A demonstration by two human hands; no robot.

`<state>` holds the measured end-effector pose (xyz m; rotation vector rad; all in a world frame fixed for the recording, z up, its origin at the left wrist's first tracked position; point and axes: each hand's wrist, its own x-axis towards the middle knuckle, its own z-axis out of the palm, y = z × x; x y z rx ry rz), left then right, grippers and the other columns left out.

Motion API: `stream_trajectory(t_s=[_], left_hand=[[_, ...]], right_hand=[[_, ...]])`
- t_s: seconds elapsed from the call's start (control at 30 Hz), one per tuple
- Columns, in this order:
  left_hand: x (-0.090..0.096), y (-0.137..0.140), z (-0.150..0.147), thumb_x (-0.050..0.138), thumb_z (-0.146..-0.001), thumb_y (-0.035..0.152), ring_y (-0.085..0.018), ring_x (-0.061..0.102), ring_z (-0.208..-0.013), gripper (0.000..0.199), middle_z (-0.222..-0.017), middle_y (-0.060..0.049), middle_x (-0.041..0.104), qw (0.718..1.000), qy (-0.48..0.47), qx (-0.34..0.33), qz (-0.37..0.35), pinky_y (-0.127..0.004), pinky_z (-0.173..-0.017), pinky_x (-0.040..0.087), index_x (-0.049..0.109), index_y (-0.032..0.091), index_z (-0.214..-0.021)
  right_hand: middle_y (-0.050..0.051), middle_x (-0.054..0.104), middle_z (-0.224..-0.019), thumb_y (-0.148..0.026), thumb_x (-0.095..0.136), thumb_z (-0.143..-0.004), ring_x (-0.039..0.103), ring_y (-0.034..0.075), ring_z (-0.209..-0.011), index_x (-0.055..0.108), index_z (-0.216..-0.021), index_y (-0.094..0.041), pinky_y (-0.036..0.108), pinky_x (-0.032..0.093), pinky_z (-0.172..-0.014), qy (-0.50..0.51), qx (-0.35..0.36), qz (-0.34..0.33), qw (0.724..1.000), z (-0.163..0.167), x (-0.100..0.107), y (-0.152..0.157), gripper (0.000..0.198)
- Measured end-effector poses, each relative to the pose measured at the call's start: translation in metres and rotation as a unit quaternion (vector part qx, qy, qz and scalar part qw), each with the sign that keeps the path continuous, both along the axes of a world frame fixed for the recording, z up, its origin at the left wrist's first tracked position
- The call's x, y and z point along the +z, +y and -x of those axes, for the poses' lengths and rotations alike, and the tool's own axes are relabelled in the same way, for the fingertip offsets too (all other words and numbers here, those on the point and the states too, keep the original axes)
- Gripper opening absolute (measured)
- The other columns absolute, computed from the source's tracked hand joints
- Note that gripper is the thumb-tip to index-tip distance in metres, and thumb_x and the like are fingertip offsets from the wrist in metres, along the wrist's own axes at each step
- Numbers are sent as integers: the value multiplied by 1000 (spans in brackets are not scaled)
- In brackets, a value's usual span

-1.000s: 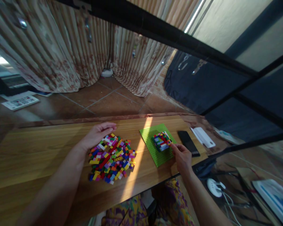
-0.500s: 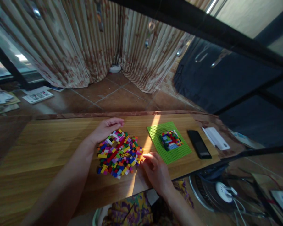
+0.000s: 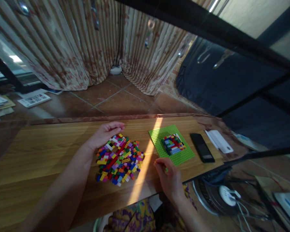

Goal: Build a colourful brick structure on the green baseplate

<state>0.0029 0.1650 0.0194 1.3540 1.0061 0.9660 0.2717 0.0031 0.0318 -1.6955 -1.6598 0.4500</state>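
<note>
A heap of small, brightly coloured toy building bricks (image 3: 120,159) lies on the wooden table. At its far left edge rests my left hand (image 3: 109,130), fingers loosely bent, thumb apart, nothing visible in it. My right hand (image 3: 169,175) is between the heap and the green baseplate (image 3: 187,154), its thumb and forefinger pinched on what looks like a tiny orange brick (image 3: 155,162). A bit of green, seemingly another brick (image 3: 166,169), shows among its curled fingers. On the baseplate stands a low multicoloured brick build (image 3: 174,144) with a raised border.
Right of the baseplate lies a black phone (image 3: 202,148), and past it a white flat object (image 3: 219,141). A dark metal bar with hanging clips (image 3: 148,33) crosses above. A power strip (image 3: 228,195) with cables sits at the lower right.
My right hand has drawn away from the heap's right edge toward the baseplate, with small bricks in its fingers. My left hand stays by the heap. The view has shifted slightly.
</note>
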Motion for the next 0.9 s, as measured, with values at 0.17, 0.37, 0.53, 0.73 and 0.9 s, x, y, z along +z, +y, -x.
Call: stream_trajectory(t_s=[0.17, 0.37, 0.53, 0.73, 0.9], left_hand=[[1, 0, 0, 71, -76, 44, -21, 66, -104, 40, -108, -6, 73, 1000, 3, -2, -1, -38, -98, 48, 68, 20, -108], [0, 1, 1, 72, -75, 44, -21, 66, -104, 40, -107, -6, 73, 1000, -4, -5, -2, -38, -98, 48, 68, 21, -108], [1, 0, 0, 72, -75, 44, -21, 67, -103, 40, -107, -6, 73, 1000, -5, 4, 1, -38, -98, 49, 69, 21, -107], [3, -1, 0, 72, -74, 46, -22, 67, -102, 42, -106, -6, 73, 1000, 6, 5, -1, -39, -96, 50, 68, 21, -108], [3, -1, 1, 69, -76, 46, -22, 66, -104, 43, -108, -7, 73, 1000, 20, 4, -9, -39, -96, 50, 67, 21, -111]], right_hand=[[6, 70, -83, -39, 60, -84, 64, 18, -73, 68, -87, -19, 30, 50, -68, 9, -142, -43, 989, -53, 4, 9, 22], [8, 71, -81, -45, 61, -80, 65, 20, -70, 71, -87, -17, 30, 49, -65, -16, -223, -45, 974, -84, 3, 17, 31], [8, 70, -80, -49, 59, -82, 61, 18, -64, 72, -87, -16, 29, 47, -61, -28, -229, -62, 971, -85, -1, 28, 36], [7, 70, -80, -49, 61, -81, 61, 17, -63, 72, -86, -16, 28, 47, -60, -32, -232, -80, 969, -86, -8, 37, 35], [6, 70, -77, -50, 62, -80, 60, 16, -60, 72, -85, -16, 28, 46, -58, -33, -239, -100, 965, -86, -12, 38, 36]])
